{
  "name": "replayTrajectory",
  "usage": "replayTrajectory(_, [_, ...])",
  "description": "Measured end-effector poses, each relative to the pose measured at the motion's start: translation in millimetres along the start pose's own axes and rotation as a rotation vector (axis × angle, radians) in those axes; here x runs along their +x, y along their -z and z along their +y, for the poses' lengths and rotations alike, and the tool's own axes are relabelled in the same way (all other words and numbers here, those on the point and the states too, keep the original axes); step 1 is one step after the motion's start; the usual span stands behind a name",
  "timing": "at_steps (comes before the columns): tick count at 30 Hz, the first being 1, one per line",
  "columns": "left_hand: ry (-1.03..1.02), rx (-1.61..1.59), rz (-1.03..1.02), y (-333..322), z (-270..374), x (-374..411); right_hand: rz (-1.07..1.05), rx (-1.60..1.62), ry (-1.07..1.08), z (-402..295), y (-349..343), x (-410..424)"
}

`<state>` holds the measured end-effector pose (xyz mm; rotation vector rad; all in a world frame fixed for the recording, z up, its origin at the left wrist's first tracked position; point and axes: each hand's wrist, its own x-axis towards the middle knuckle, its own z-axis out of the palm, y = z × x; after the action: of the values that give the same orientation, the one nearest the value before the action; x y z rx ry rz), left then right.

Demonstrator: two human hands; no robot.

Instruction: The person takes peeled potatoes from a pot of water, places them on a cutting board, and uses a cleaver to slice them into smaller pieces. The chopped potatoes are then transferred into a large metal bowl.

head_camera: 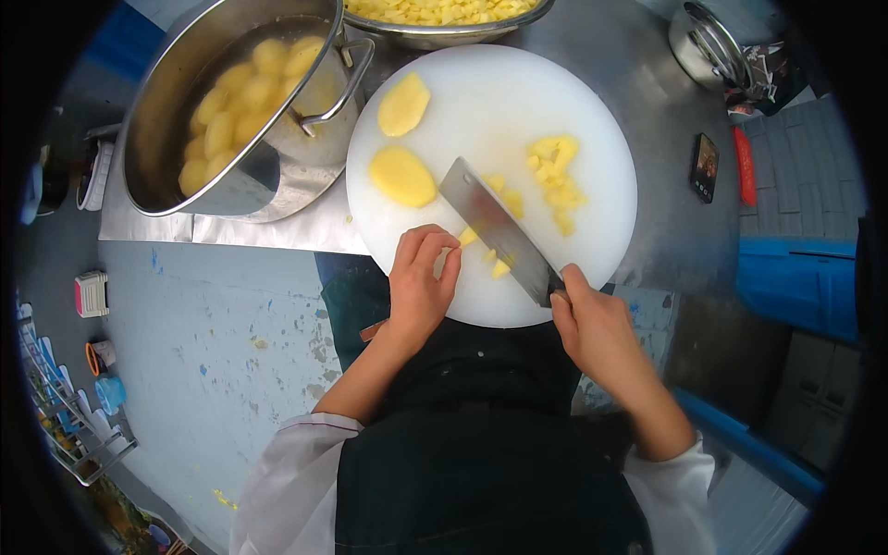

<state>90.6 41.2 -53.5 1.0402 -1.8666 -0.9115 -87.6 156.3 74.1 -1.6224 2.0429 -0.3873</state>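
On a round white cutting board (485, 97), my right hand (590, 322) grips the handle of a cleaver (496, 232), its wide blade slanting up and left across the board. My left hand (424, 274) is left of the blade, its thumb and fingertips pinched at a small potato piece (468, 236). More small pieces (500, 268) lie along the blade, and others (512, 201) sit on its far side. Diced potato (557, 182) forms a loose pile at the right of the board. Two flat potato slabs (403, 176) (404, 104) rest at the left.
A large steel pot (239, 198) of peeled potatoes in water stands left of the board, its handle close to the board. Beyond is a steel bowl (444, 31) of diced potato. A phone (705, 168) and a steel container (697, 55) are on the steel table (666, 208) at right.
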Motion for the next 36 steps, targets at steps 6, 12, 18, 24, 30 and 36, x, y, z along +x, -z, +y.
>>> replayTrajectory(6, [-0.035,0.065,-0.034,1,-6,0,0.025,0.034,0.040,12,-17,11])
replayTrajectory(12, [-0.028,-0.004,-0.028,0,-4,-4,0.004,0.041,0.067,8,-22,7])
replayTrajectory(18, [-0.174,0.042,-0.173,-16,28,1,0.003,0.408,-0.228,15,-4,10])
replayTrajectory(24, [-0.243,0.275,-0.114,-40,4,46,0.214,0.716,-0.420,52,22,2])
replayTrajectory(30, [-0.208,0.385,-0.328,-71,29,48,0.291,0.934,-0.522,145,22,12])
replayTrajectory(36, [-0.188,0.325,-0.174,-128,49,92,0.028,1.050,-0.427,109,-11,42])
